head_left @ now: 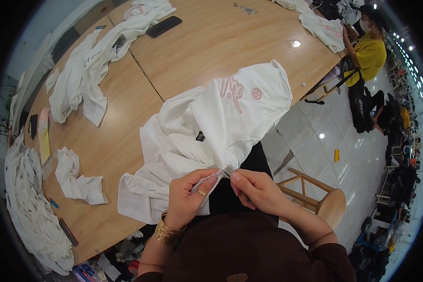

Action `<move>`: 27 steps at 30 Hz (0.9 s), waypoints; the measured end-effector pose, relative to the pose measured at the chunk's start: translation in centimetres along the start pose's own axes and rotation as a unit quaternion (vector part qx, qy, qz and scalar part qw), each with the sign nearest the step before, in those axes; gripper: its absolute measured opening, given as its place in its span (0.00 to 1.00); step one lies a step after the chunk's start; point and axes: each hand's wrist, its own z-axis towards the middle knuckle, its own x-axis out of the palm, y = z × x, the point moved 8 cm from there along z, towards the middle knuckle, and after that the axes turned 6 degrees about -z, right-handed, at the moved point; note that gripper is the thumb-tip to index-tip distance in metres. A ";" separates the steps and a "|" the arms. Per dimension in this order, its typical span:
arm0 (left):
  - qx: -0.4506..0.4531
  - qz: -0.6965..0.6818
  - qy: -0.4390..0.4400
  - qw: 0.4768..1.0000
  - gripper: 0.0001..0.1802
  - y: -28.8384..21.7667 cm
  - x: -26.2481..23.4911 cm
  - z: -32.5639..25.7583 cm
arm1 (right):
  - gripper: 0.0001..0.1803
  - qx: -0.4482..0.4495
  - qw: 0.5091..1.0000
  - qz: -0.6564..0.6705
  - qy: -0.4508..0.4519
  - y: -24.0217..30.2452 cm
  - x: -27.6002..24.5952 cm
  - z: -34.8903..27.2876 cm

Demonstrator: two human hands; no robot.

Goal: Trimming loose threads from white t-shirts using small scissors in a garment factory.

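A white garment (174, 136) with raised pink lettering lies across the table edge and spills onto my lap. Its seam edge is pinched between the thumb and fingers of my left hand (189, 190), which wears a ring and gold bangles. My right hand (254, 187) is closed close beside it, at the same spot on the cloth. A thin dark tip shows at its fingertips; the rest of what it grips is hidden by the fingers. A small black label (200, 136) shows in the folds of the garment.
The wooden table (127, 188) carries white garments (80, 80), a white cloth piece (81, 181), a black phone (164, 27) and a large white pile (33, 211) at left. A wooden stool (331, 207) stands at right. Farther off sits a person in yellow (371, 56).
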 end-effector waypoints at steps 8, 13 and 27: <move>0.017 0.022 0.003 1.000 0.10 -0.2 0.2 0.0 | 0.21 0.007 1.000 -0.016 -0.002 -0.1 0.0 0.1; 0.056 0.091 0.013 0.994 0.11 -0.8 0.5 -0.2 | 0.21 0.007 1.000 -0.001 -0.012 -0.6 0.0 0.4; 0.040 0.051 0.018 0.998 0.11 -0.3 0.6 0.1 | 0.22 0.004 0.997 0.073 -0.010 0.1 0.2 0.9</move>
